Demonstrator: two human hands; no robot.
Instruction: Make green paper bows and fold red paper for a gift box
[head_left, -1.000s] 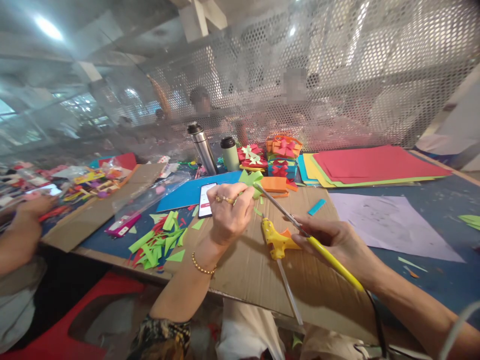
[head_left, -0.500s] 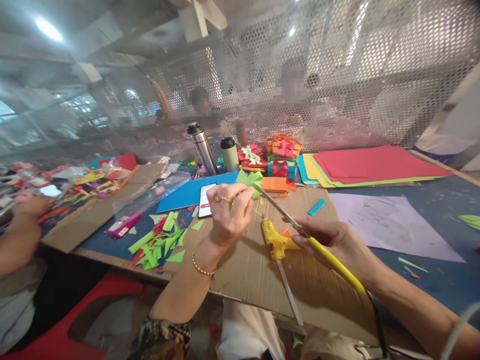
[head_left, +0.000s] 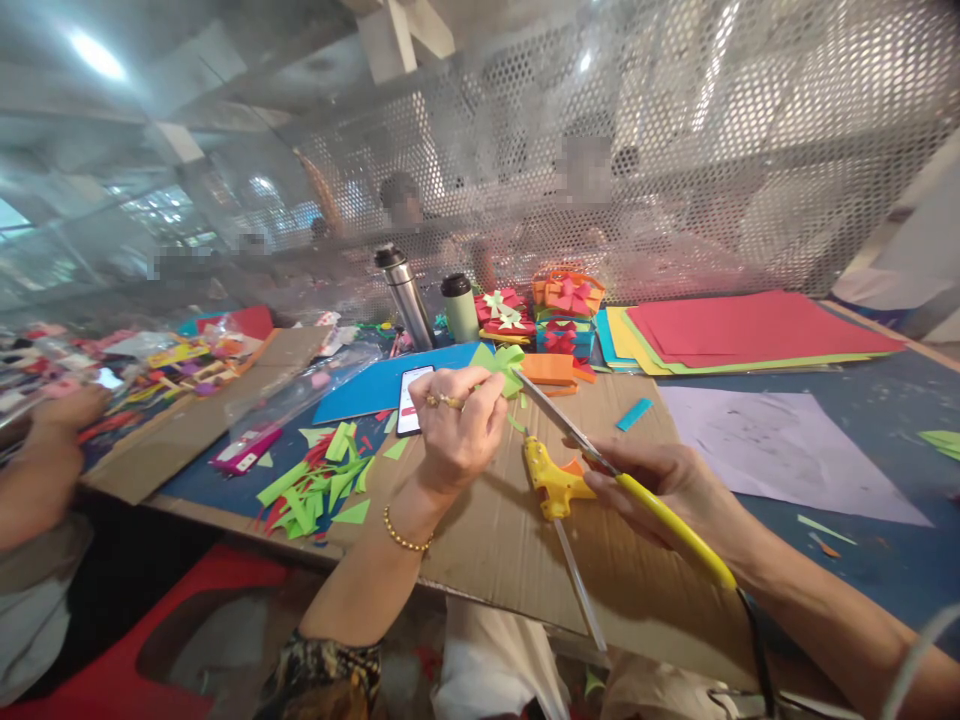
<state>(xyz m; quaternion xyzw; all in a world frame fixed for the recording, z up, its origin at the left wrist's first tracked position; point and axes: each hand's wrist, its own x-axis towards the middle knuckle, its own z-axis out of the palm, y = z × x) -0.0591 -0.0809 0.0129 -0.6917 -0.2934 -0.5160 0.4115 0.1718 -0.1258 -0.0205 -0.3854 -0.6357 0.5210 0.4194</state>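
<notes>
Reference: yellow glue gun (head_left: 553, 480). Left hand (head_left: 461, 425), left of it, pinches green paper piece (head_left: 504, 366) beyond it; right hand (head_left: 691, 482), right of it, grips yellow-handled metal tool (head_left: 641, 499), tip at the paper.

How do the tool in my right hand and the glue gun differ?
The yellow-handled tool is in your right hand; the glue gun lies on the cardboard. The tool has a slender metal shaft; the glue gun is chunkier, with a clear stick behind it. Both show yellow.
</notes>
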